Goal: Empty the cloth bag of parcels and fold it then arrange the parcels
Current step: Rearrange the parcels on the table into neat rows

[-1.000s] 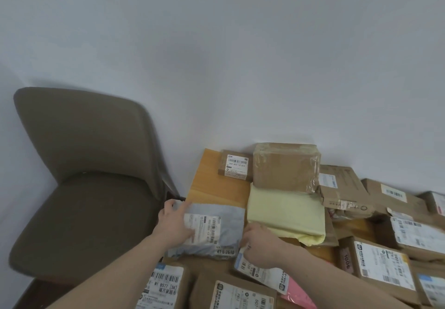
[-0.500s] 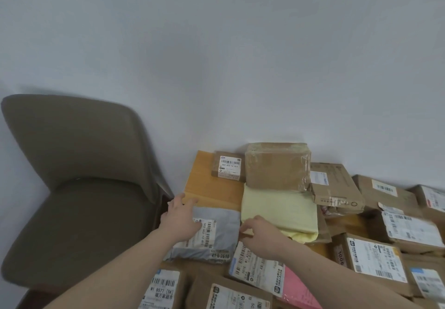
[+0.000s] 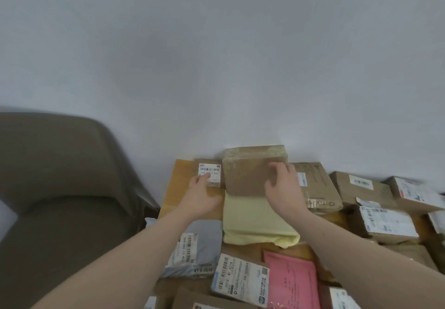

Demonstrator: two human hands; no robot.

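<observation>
Parcels cover the wooden table (image 3: pixel 173 193). My left hand (image 3: pixel 201 194) reaches to a small brown box with a white label (image 3: pixel 209 171) at the back, its fingertips touching the label. My right hand (image 3: pixel 283 188) rests with spread fingers on the right side of a large taped brown box (image 3: pixel 248 171) against the wall. The folded pale yellow cloth bag (image 3: pixel 255 224) lies flat just in front of that box. A grey mailer (image 3: pixel 199 246) lies under my left forearm, and a pink envelope (image 3: pixel 293 279) and a white-labelled parcel (image 3: pixel 240 277) lie nearer me.
A brown chair (image 3: pixel 62 188) stands left of the table, close to its edge. Several cardboard boxes (image 3: pixel 315 186) with labels crowd the right side of the table. A plain white wall (image 3: pixel 216 56) rises directly behind the parcels.
Both hands left the grey mailer and the labelled parcel and moved forward to the back row. The left now touches the small box, the right the large taped box.
</observation>
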